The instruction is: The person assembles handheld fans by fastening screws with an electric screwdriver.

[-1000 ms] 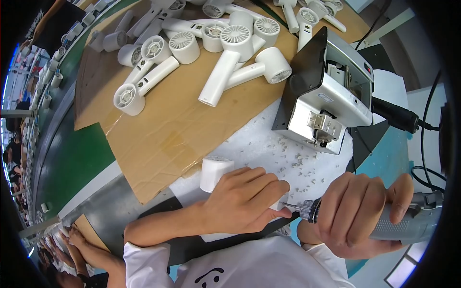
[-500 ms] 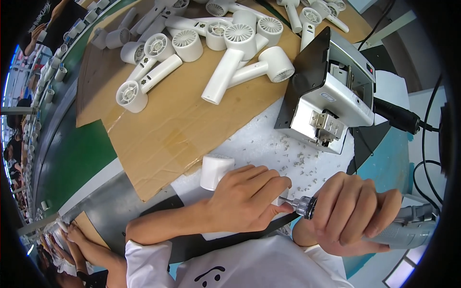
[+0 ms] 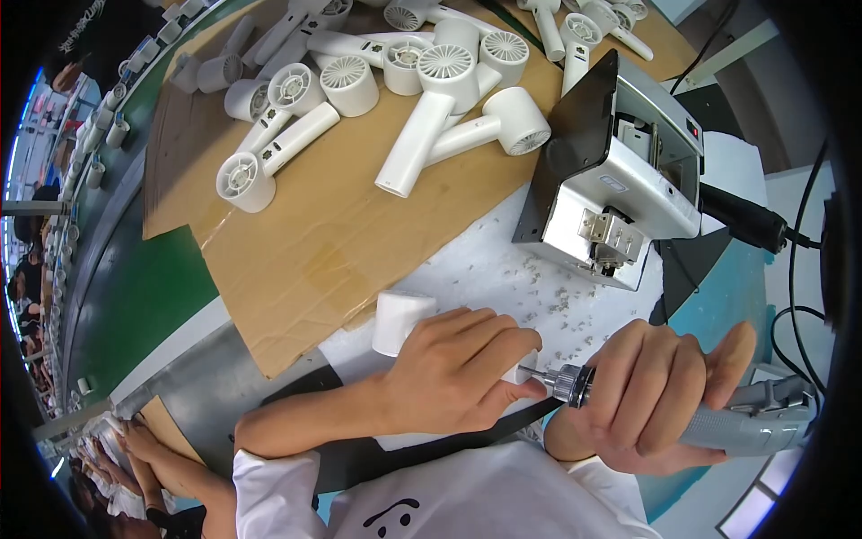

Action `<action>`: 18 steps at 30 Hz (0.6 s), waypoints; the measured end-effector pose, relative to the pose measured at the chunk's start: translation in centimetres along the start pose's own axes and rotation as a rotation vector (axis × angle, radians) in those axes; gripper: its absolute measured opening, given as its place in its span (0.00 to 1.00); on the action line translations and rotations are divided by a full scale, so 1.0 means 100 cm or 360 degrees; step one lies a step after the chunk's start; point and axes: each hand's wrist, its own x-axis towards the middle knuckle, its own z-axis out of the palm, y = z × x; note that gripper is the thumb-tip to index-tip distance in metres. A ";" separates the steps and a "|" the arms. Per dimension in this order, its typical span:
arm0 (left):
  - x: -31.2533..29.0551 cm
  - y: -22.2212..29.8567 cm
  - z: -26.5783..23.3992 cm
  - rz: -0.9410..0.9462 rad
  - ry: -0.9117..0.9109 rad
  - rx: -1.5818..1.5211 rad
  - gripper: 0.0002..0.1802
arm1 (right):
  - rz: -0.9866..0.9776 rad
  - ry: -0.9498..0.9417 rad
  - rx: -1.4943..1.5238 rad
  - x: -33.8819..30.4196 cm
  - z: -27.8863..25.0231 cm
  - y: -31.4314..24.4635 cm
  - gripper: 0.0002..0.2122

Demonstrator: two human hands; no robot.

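Observation:
My left hand (image 3: pixel 462 368) is wrapped round the handle of a white handheld fan (image 3: pixel 400 322). The fan's round head sticks out to the left of my knuckles, and the handle's end shows just past my thumb on the right. In my right hand (image 3: pixel 660 400) is a grey electric screwdriver (image 3: pixel 754 422), gripped around its body with the thumb raised along it. Its thin bit points left and meets the end of the fan's handle, as far as I can see. Most of the handle is hidden under my left fingers.
Several white fans (image 3: pixel 449 76) lie piled on a cardboard sheet (image 3: pixel 305 260). A silver and black screw feeder (image 3: pixel 620 171) stands at the right, beside small screws scattered on a white foam sheet (image 3: pixel 503 247). At left runs a green conveyor (image 3: pixel 171 287); other people sit along it.
My right thumb has lifted off the screwdriver's body. The bit and the end of the fan's handle show a little more clearly; both hands have otherwise barely moved.

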 end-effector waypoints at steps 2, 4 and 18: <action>0.002 -0.001 0.000 -0.0048 -0.0010 -0.0030 0.15 | 0.0043 -0.0058 -0.0011 -0.002 -0.008 -0.004 0.24; 0.002 -0.001 -0.002 -0.0045 -0.0034 0.0012 0.15 | -0.0079 -0.0090 0.0002 0.006 0.006 0.009 0.22; -0.005 -0.005 -0.017 0.0030 -0.0133 0.0093 0.21 | -0.0180 -0.0417 -0.0611 0.053 -0.048 -0.005 0.41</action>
